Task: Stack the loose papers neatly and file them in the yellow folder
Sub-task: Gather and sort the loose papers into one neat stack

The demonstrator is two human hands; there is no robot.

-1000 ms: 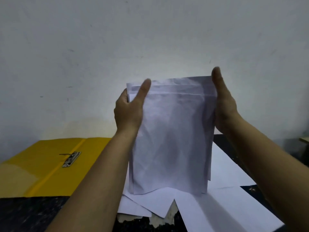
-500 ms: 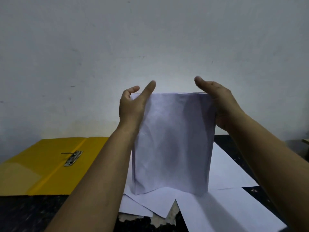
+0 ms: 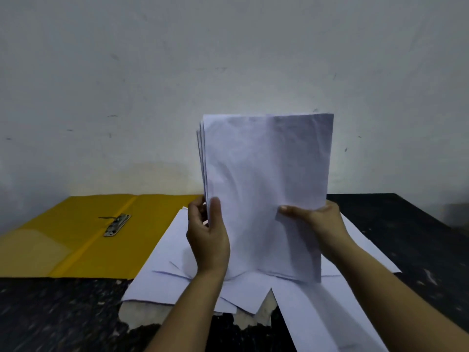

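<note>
- In the head view, I see a stack of papers (image 3: 266, 189) standing up on its short edge, in front of the wall.
- My left hand (image 3: 208, 240) pinches the stack's left side low down, with the thumb on the front sheet and the fingers behind.
- My right hand (image 3: 318, 222) pinches the right side low down too, thumb lying across the front.
- The top edges of the stack look nearly even, so I think the tidying part is almost done. The left edge fans out a bit.
- More loose sheets (image 3: 175, 260) lie flat under the stack, spread out and crooked. I think these need picking up too.
- The yellow folder (image 3: 63, 237) lies open on the dark table (image 3: 411, 237), just left of the sheets. Its metal clip (image 3: 117, 225) holds no paper.
- So nothing is filed yet. I think gathering the rest and putting it all in the folder is what is left.
</note>
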